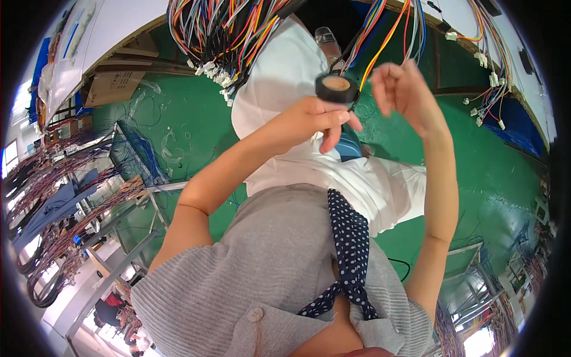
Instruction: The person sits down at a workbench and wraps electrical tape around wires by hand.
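My left hand (324, 119) is closed at a roll of black tape (336, 89), which stands out above its fingers with its tan core showing. A bundle of coloured wires (372, 56) hangs from the table edge above and runs down close behind the roll. Whether the left fingers also grip these wires is hidden. To the right of the roll, my right hand (404, 92) is raised near the yellow and red wires. Its fingers are loosely curved and apart, somewhat blurred, with nothing visible in them.
A thick bundle of wires with white connectors (217, 74) hangs at upper left. More connector-ended wires (493, 77) hang at upper right. A cardboard box (113, 88) sits under the left table (128, 24). Metal racks (128, 232) with many wires stand at left.
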`<state>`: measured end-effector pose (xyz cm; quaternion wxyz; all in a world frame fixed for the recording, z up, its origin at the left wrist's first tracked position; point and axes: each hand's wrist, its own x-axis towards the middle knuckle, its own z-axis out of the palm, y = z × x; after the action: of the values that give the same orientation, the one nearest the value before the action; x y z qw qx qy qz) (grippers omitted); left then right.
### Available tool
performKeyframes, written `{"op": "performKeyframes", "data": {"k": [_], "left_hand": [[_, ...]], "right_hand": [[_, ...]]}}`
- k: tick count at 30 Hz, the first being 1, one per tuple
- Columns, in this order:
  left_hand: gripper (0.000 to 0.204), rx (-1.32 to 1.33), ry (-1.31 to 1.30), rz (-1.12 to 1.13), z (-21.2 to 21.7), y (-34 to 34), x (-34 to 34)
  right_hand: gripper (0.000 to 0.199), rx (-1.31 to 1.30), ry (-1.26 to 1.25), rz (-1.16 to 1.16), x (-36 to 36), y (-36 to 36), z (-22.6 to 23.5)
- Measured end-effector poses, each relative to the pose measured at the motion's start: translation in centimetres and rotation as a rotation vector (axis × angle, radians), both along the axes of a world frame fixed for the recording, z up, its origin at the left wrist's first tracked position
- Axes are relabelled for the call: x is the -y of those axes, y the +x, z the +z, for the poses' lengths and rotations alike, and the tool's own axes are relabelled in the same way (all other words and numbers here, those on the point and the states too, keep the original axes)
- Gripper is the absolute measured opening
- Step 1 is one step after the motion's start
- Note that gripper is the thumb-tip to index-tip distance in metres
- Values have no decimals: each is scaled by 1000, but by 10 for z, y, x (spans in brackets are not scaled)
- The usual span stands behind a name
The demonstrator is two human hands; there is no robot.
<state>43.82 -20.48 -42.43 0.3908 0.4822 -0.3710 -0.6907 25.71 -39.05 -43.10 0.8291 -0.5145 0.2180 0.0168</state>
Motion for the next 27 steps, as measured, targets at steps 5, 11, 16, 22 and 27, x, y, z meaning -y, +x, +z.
{"op": "performKeyframes", "data": {"k": [5,11,16,22,27], "left_hand": [[34,-330,90,-35,14,0,9],[31,-421,296,41,4,2,31],[24,-301,275,10,-6,8,30],[23,185,-120,329,-15,-18,14],[26,-65,117,246,4,-17,16]], "right_hand": [[93,324,-170,14,-16,23,-16],[62,181,-222,277,-6,25,-10],[38,-22,-410,250,2,11,-2],[34,55,116,-29,2,-8,-5],[63,326,-338,-98,-17,15,-11]]}}
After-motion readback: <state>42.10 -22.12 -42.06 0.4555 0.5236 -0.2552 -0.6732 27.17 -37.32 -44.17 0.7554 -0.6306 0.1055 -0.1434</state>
